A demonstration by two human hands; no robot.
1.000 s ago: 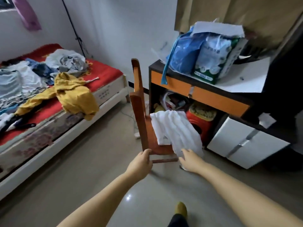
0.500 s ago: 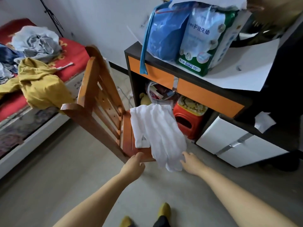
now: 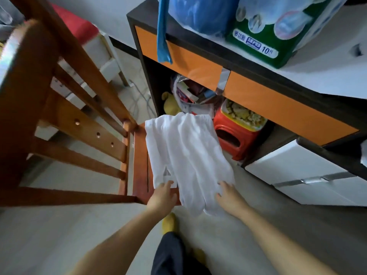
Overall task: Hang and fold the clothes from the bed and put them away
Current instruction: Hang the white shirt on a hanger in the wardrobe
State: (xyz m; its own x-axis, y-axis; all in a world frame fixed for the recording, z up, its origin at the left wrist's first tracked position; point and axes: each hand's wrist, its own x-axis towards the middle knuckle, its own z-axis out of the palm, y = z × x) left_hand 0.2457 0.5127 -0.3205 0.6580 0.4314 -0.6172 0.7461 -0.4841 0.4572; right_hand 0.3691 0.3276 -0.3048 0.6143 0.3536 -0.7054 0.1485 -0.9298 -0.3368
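The white garment [image 3: 186,155] lies draped over the seat of the wooden chair [image 3: 85,124], its lower end hanging past the front edge toward the floor. The left hand [image 3: 161,196] rests at the seat's front edge with its fingertips on the garment's near left corner; the right hand [image 3: 228,197] touches the hanging right edge with fingers spread. Neither hand visibly pinches the fabric, so whether either has a real hold cannot be told.

The likeliest trouble is the cloth sliding off: much of it already overhangs, and a pull from one corner alone could drag the whole piece to the floor (or bunch it). A careless lift might also snag it on the red plastic stool [image 3: 236,139] just beside it under the desk [image 3: 278,100].

What kind of garment it is cannot be made out. The chair's legs are cut off, its backrest is blurred, and the bed [image 3: 77,26] shows only as a red corner.
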